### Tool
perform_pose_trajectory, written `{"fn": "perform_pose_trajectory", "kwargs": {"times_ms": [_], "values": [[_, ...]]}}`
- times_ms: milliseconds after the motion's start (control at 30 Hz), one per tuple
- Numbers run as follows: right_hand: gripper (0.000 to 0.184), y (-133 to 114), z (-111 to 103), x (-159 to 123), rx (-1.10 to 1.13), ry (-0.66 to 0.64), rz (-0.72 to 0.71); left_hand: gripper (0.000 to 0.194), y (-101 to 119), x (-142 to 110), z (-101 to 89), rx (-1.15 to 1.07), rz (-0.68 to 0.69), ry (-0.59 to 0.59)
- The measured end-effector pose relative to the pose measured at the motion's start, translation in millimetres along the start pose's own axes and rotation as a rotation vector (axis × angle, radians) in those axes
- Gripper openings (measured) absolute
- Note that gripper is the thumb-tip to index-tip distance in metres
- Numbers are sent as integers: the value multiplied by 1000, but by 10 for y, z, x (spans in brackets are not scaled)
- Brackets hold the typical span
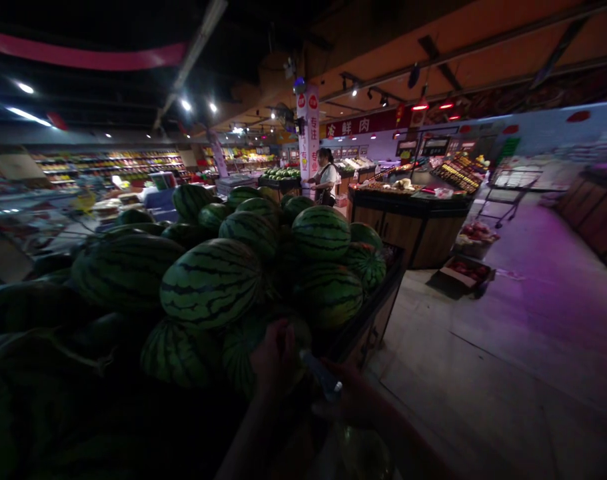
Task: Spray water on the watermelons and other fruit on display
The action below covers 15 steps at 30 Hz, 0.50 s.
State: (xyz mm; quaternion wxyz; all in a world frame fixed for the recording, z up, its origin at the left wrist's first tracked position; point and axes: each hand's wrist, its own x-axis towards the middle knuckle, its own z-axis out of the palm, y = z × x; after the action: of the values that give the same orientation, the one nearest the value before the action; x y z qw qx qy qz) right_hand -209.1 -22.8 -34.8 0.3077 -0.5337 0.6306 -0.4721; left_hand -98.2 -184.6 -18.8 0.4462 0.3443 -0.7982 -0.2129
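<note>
A big pile of striped green watermelons [210, 283] fills a dark display bin [378, 303] in front of me. My left hand [273, 360] is low in the middle, fingers curled against a watermelon at the front of the pile [243, 353]. What it holds, if anything, is lost in the dark. Just to the right, my right hand [356, 400] is closed on a slim dark object with a pale tip [323, 377], which points up and left towards the left hand. Something pale and see-through [358, 453] hangs below my hands.
A tiled aisle [508, 347] runs along the right. A wooden produce stand [408, 223] and boxes of fruit on the floor [466, 270] lie ahead. A person [326, 177] stands at a far counter. A trolley [513, 187] is parked further back. Shelves line the left.
</note>
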Motion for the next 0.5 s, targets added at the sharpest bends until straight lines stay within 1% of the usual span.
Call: {"fn": "perform_pose_trajectory", "kwargs": {"times_ms": [100,200,267,400,500], "values": [[26,62,-92,0,-3,-13,11,26,-69,-22,114,106,125,66],[26,141,-214,38,6,12,24,24,-127,-76,144,179,251,115],[23,203,-324,79,15,37,36,23,-146,-93,145,223,310,152],[24,338,-607,165,19,99,71,21,-140,-90,143,310,379,211],[35,423,-821,192,20,136,89,20,-119,-89,139,368,391,228]]}}
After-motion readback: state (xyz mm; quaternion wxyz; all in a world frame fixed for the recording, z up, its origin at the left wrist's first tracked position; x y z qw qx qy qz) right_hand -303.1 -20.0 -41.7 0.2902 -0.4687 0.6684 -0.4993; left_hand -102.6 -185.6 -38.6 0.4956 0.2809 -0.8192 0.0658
